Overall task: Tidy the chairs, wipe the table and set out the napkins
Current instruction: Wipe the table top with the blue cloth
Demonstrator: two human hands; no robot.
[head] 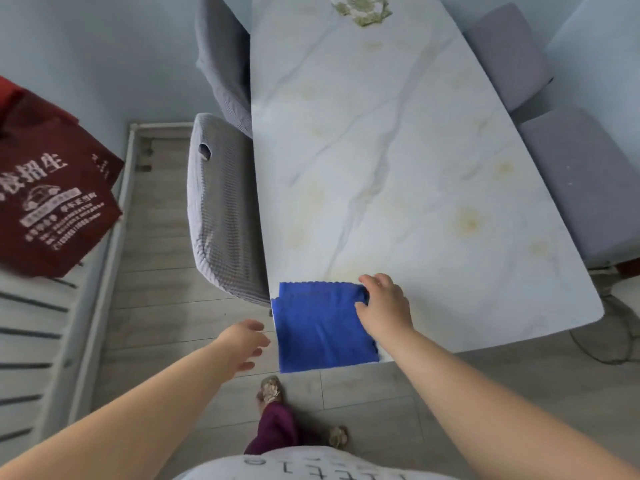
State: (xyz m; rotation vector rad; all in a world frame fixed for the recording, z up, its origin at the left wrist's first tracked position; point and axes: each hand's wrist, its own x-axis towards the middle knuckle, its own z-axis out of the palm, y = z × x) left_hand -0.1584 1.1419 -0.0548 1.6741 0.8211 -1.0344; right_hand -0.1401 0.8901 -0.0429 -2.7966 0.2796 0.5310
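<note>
The chairs look tidied already: two grey chairs (221,216) sit tucked against the tabletop (398,150) at 9 o'clock, and two more (571,174) at 3 o'clock. A blue cloth (322,330) lies flat on the near corner at 6 o'clock. The right hand (384,306) rests on the cloth's right edge, fingers curled onto it. The left hand (242,344) hangs open beside the corner, apart from the cloth and holding nothing. Yellowish marks still dot the marbled surface, so wiping seems barely begun. Whether the cloth is wiper or napkin, I cannot tell; no napkins are set out.
</note>
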